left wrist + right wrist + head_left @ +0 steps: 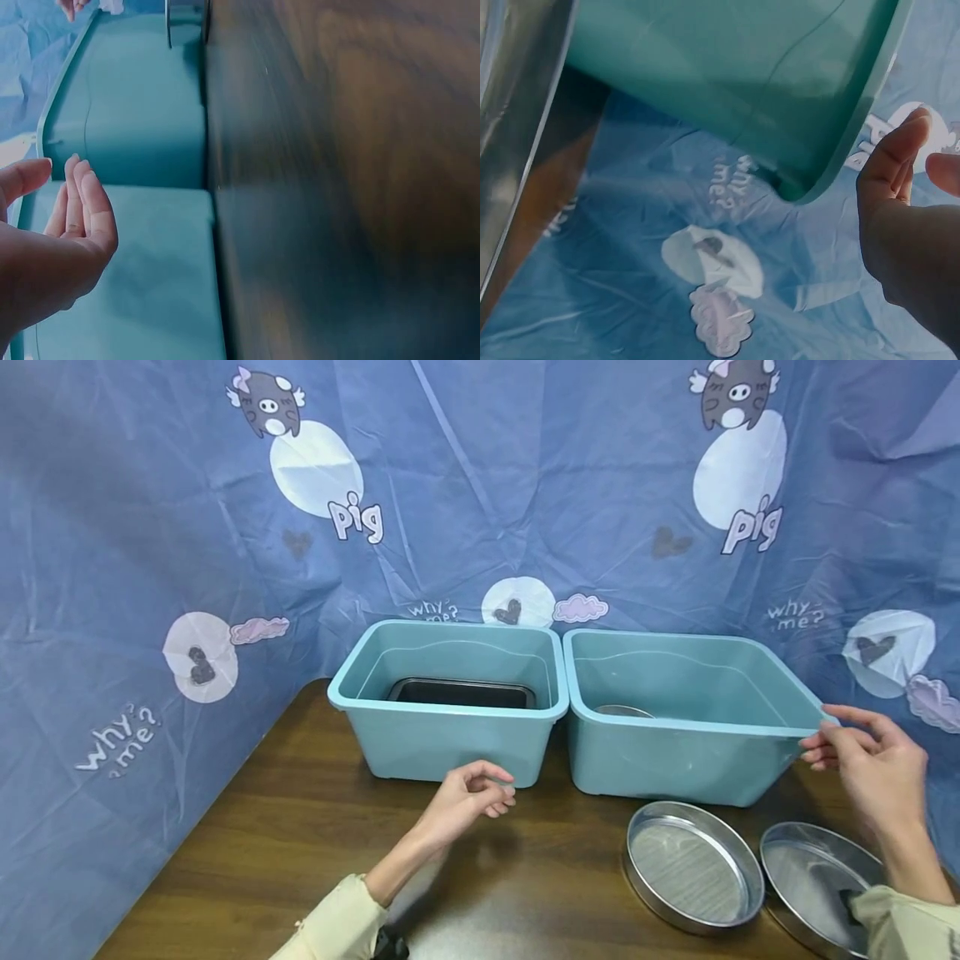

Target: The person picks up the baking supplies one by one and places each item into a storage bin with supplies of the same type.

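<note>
Two teal plastic bins stand side by side on a brown wooden table [300,843]. The left bin [450,739] holds a dark rectangular tray [461,693]. In the right bin [675,760] lies a round metal piece [622,711], mostly hidden by the wall. My left hand [468,793] hovers in front of the left bin with loosely curled fingers and holds nothing. My right hand [873,760] is at the right bin's near right corner. The right wrist view shows this hand [911,225] with its fingers extended, just clear of the bin's rim [840,142].
Two round shallow metal pans [693,868] [817,881] lie on the table at the front right, below my right arm. A blue cloth [150,568] printed with pigs and words hangs behind and on both sides of the bins.
</note>
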